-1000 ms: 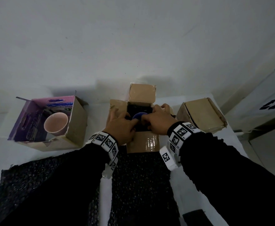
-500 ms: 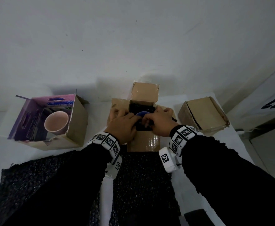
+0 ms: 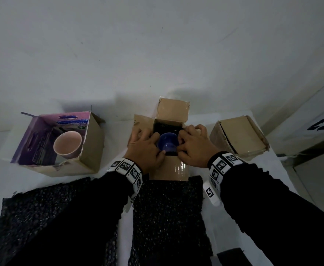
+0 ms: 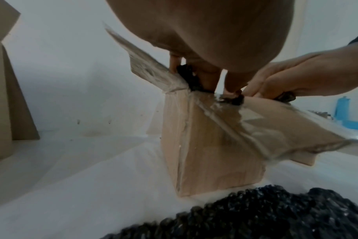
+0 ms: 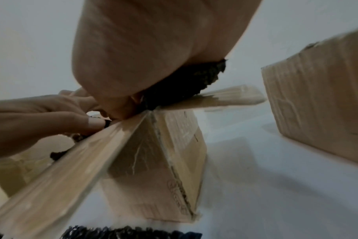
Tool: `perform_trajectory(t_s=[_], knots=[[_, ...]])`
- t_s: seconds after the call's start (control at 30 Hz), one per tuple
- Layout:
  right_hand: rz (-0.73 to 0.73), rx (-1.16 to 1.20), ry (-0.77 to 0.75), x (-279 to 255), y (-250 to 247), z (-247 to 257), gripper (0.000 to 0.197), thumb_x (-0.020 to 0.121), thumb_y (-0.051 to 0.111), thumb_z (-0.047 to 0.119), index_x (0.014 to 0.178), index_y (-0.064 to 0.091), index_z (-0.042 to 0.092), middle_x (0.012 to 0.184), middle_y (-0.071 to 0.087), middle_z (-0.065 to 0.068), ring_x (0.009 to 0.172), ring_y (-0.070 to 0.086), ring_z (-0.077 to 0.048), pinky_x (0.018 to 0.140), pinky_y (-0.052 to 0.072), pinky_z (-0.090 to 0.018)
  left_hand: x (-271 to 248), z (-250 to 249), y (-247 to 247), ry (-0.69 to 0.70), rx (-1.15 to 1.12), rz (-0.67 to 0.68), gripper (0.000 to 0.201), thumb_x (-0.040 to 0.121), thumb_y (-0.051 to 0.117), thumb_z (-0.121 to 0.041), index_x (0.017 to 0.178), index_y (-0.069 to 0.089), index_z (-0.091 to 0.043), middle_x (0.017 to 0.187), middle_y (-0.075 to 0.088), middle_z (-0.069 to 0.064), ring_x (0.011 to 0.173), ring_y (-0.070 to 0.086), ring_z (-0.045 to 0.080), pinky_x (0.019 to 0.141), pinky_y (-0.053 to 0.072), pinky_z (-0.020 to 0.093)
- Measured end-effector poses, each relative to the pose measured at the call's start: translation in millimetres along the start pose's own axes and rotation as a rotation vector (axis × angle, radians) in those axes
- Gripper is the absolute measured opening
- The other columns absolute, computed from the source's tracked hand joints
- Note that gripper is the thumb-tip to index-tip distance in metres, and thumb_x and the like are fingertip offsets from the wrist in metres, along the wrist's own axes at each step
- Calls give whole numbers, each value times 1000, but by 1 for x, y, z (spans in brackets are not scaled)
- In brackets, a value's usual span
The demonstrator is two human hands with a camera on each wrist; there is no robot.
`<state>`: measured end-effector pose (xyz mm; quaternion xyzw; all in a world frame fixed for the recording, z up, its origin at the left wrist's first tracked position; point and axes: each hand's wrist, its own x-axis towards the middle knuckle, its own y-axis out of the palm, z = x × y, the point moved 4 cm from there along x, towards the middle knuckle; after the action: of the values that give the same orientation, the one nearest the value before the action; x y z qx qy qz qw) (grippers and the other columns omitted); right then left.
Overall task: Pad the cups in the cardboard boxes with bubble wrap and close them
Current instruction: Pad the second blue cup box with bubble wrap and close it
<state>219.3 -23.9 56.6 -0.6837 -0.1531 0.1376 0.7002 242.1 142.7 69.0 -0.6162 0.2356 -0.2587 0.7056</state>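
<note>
in the head view the middle box (image 3: 167, 166) stands open on the white table (image 3: 115, 131), all its flaps spread, with a blue cup (image 3: 166, 143) inside it and black bubble wrap (image 3: 164, 127) lining the space around the cup. the left hand (image 3: 144, 148) sits at the left edge of that box's opening, the right hand (image 3: 192, 148) at the right edge, fingers of both curled down into the wrap beside the cup. left of the middle box an open purple-lined box (image 3: 61, 143) holds a pink cup (image 3: 68, 144); right of it stands a closed box (image 3: 238, 137); in front of it lie two loose sheets of black wrap (image 3: 166, 217) (partly under the sleeves). in the left wrist view the left fingers (image 4: 206, 77) pinch a dark fold of wrap at the middle box's (image 4: 210, 153) rim, with the right hand (image 4: 296, 77) just beside. in the right wrist view the right hand (image 5: 153, 48) clamps a wad of wrap (image 5: 186, 80) above the middle box's (image 5: 159, 161) corner, the left hand (image 5: 41, 116) touching the near flap.
</note>
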Motion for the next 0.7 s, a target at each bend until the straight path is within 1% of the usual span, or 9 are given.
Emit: perform_trajectory(t_s=[0.13,0.17,0.23,0.27,0.33,0.4,0.5,0.6,0.7], knots=[[160,25,90,5,-8,-1,64,77,15,50,93,70,20,102,54,4,110,40,-22,93,21,-42,9,1,-6,-34,19,133,47,91,27,-43,105,67,-21,101,57,-4,103,44,21,102,30,45],[206,5,103,7,-11,-1,62,78,18,50,99,69,22,106,53,4,111,38,-22,92,22,-42,13,3,-6,-10,14,166,43,91,32,-42,106,67,-21,102,59,-3,101,46,22,99,33,43],[246,19,133,9,-18,-4,39,84,41,44,109,64,27,115,48,0,111,38,-24,90,30,-40,19,9,-5,35,-48,216,33,90,44,-36,112,66,-28,104,61,-2,99,50,21,88,40,35],[243,82,157,10,-22,-6,32,83,53,37,111,61,25,116,46,-3,110,40,-25,87,34,-38,20,11,-6,42,-100,217,30,90,50,-31,114,66,-30,105,63,-2,100,52,21,83,40,31],[210,240,208,12,-28,-7,30,78,65,21,107,58,18,112,49,-6,103,48,-25,79,39,-33,24,16,-11,13,-196,147,27,88,56,-21,111,70,-26,108,64,1,100,56,21,81,37,25],[186,273,212,16,-32,-5,19,79,66,12,97,62,14,105,55,-7,95,53,-24,72,37,-29,25,21,-16,-60,-221,70,23,88,59,-20,108,70,-21,110,61,3,102,54,23,84,37,27],[181,179,179,22,-34,3,6,84,61,9,88,63,14,98,60,-7,92,56,-26,71,39,-31,26,20,-19,-164,-34,94,19,88,57,-30,104,67,-27,108,62,1,113,47,27,91,37,36],[106,-106,179,24,-33,9,9,87,61,21,88,69,17,99,61,-7,104,49,-32,80,38,-40,30,15,-19,-230,77,152,16,88,56,-33,97,69,-29,101,65,-1,113,46,26,95,33,38],[37,-207,238,26,-34,12,14,87,58,22,88,70,16,100,61,-10,105,47,-35,81,37,-43,33,4,-15,-235,180,190,11,87,58,-31,88,68,-26,95,66,0,111,45,27,97,31,41]])
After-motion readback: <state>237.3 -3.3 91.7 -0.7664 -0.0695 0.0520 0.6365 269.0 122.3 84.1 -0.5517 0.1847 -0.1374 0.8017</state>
